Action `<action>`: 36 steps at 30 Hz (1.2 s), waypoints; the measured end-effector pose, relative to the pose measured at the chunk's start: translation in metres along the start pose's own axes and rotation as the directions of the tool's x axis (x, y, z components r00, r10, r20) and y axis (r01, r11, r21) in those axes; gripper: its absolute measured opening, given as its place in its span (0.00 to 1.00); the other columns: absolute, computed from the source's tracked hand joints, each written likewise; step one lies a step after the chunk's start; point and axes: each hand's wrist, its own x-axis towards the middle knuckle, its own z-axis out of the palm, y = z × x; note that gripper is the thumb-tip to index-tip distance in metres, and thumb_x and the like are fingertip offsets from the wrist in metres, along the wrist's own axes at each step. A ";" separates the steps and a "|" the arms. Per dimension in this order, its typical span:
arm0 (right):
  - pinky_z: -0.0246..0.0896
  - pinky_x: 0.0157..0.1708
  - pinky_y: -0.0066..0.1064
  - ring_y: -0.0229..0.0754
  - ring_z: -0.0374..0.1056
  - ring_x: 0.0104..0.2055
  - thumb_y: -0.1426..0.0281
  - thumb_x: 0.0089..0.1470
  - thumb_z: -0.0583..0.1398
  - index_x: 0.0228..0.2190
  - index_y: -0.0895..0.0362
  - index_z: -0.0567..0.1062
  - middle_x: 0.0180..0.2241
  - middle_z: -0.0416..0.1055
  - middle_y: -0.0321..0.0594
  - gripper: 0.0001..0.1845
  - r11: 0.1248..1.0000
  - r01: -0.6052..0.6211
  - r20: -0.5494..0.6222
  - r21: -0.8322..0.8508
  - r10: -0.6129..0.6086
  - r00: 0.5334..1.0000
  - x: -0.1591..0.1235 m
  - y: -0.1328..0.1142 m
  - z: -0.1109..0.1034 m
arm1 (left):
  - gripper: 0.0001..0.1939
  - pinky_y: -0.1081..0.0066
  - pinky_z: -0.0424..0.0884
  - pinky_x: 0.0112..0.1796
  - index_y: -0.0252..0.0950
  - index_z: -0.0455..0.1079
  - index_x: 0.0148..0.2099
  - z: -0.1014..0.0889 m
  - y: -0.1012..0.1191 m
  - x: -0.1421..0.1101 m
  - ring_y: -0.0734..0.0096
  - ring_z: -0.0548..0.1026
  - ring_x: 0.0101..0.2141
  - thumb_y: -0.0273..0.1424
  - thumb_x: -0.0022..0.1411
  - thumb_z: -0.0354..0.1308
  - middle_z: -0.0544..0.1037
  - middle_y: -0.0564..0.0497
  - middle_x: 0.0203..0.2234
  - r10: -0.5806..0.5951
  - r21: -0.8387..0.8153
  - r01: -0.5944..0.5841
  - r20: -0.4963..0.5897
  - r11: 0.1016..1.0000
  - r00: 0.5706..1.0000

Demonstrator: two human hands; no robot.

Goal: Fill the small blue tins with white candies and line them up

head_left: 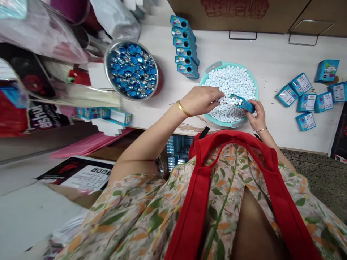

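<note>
A turquoise basin (pixel 256 81) is heaped with small white candies (pixel 230 77). In my right hand (pixel 257 117) is a small blue candy box (pixel 246 105), tilted over the basin with its end towards my other hand; several candies lie at that end. My left hand (pixel 200 101), a gold bangle at its wrist, reaches into the heap from the left. Its fingers are curled, with candies at the fingertips just left of the box. How many candies they hold is hidden.
Upright blue boxes with round holes (pixel 187 50) form a row behind the basin. To the left stands a steel bowl (pixel 107 68) of blue-and-silver caps. Several blue boxes (pixel 306 103) lie at right. A cardboard carton (pixel 238 21) and wire handles (pixel 242 38) border the back.
</note>
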 end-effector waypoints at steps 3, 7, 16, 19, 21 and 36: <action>0.62 0.73 0.63 0.58 0.73 0.59 0.63 0.50 0.68 0.47 0.43 0.82 0.51 0.80 0.40 0.20 1.000 0.003 -0.004 -0.002 -0.003 1.000 0.000 0.004 0.007 | 0.14 0.53 0.76 0.52 0.40 0.77 0.55 -0.005 0.008 0.006 0.50 0.82 0.50 0.35 0.71 0.57 0.80 0.46 0.42 -0.003 0.049 0.003 0.001 0.999 1.000; 0.61 0.74 0.62 0.59 0.72 0.60 0.59 0.48 0.70 0.45 0.43 0.81 0.51 0.80 0.40 0.20 0.998 -0.051 -0.029 0.026 0.051 0.998 0.001 0.003 0.012 | 0.10 0.54 0.75 0.51 0.38 0.76 0.48 0.000 0.012 0.011 0.52 0.83 0.48 0.34 0.74 0.54 0.76 0.47 0.35 -0.023 0.047 0.027 -0.097 0.999 0.995; 0.59 0.76 0.61 0.58 0.72 0.61 0.62 0.46 0.70 0.45 0.43 0.81 0.52 0.80 0.39 0.20 0.997 -0.059 -0.047 0.042 0.061 0.997 0.001 0.003 0.012 | 0.14 0.54 0.76 0.47 0.37 0.74 0.44 -0.028 0.047 0.007 0.56 0.81 0.42 0.26 0.74 0.47 0.74 0.47 0.33 0.026 0.148 -0.024 -0.013 0.989 1.000; 0.61 0.76 0.58 0.57 0.72 0.61 0.60 0.46 0.72 0.44 0.43 0.81 0.50 0.79 0.39 0.21 0.991 -0.103 -0.068 0.090 0.109 0.992 -0.001 0.007 0.011 | 0.12 0.52 0.75 0.52 0.37 0.74 0.47 -0.016 0.025 -0.005 0.55 0.80 0.47 0.30 0.77 0.49 0.75 0.47 0.37 -0.035 0.100 0.047 -0.119 0.994 0.992; 0.61 0.76 0.55 0.54 0.72 0.62 0.57 0.46 0.74 0.45 0.44 0.79 0.51 0.77 0.38 0.24 0.981 -0.132 -0.096 0.144 0.147 0.984 0.000 0.013 0.009 | 0.08 0.53 0.75 0.52 0.40 0.74 0.49 0.004 -0.005 -0.017 0.55 0.79 0.48 0.32 0.76 0.53 0.78 0.46 0.42 -0.140 0.088 0.155 -0.156 0.984 0.978; 0.74 0.70 0.47 0.50 0.69 0.71 0.53 0.43 0.81 0.46 0.46 0.73 0.54 0.80 0.41 0.34 0.852 -0.329 0.018 0.407 0.352 0.936 0.035 0.010 0.041 | 0.24 0.56 0.70 0.64 0.28 0.72 0.64 0.163 -0.041 0.049 0.47 0.75 0.64 0.21 0.70 0.50 0.76 0.30 0.62 -0.452 -0.160 0.453 0.051 0.877 0.891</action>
